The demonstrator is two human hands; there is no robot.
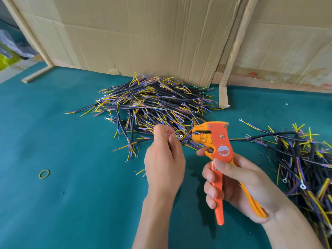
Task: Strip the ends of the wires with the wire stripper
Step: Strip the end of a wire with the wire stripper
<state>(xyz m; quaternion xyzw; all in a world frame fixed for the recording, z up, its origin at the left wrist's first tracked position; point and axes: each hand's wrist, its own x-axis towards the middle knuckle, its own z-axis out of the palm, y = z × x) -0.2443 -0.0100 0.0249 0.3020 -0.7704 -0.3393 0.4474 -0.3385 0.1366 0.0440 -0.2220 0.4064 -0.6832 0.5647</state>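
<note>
Orange wire stripper (214, 141) gripped in right hand (239, 187), jaws facing frame-left at thin wire ends (186, 135) pinched by left hand (164, 159) just beside.

Large wire pile (152, 103) lies on the table (53, 203) before the cardboard wall (143, 33) — smaller pile (301, 159) right, rubber band (44, 174) left.

A small assembly workshop: a teal-covered counter (53, 194) carries heaped cut wires (152, 105) at twelve o'clock, backed by flattened cardboard sheets (143, 33) propped on wooden battens (237, 42).
</note>
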